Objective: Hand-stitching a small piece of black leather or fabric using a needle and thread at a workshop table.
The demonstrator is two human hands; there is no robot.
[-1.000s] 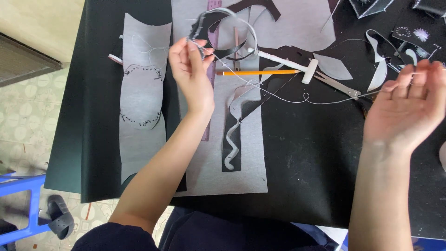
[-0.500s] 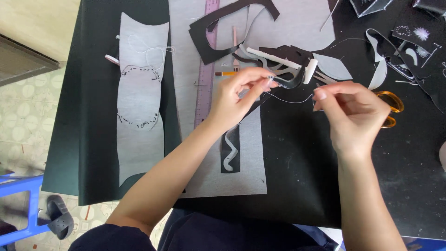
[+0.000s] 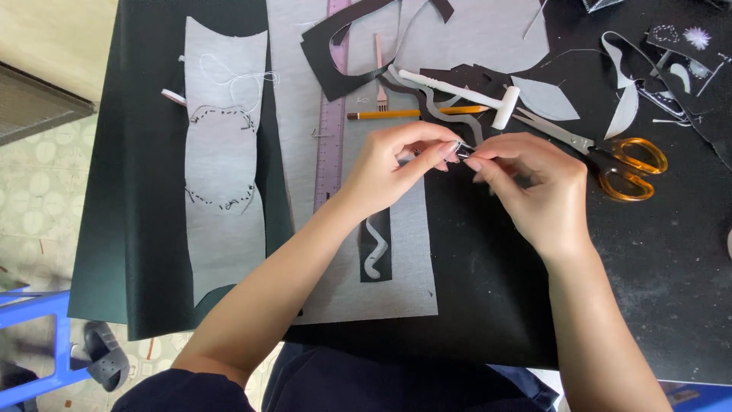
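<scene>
Grey cloth and black felt lie under my two hands, which meet just above the middle of the table. My left hand point(image 3: 393, 164) pinches a small dark object point(image 3: 463, 149) between thumb and forefinger, and my right hand point(image 3: 526, 179) closes its fingertips on the same spot from the other side, so the two pinches touch; the piece is too small for me to tell what it is. I hold it up off the cloth, I judge, so both sets of fingers can work on it at once. Just beyond my fingers lie a yellow pencil point(image 3: 381, 114) and a white mallet point(image 3: 465, 93), with the orange-handled scissors point(image 3: 610, 156) to the right of my right hand, all near enough to grab. A purple ruler point(image 3: 332, 114) runs up the grey sheet point(image 3: 381, 275) by my left wrist. Below my left hand a wavy grey strip point(image 3: 375, 250) lies on a black patch. Farther left sits a grey panel point(image 3: 225, 168) with dashed stitching.
</scene>
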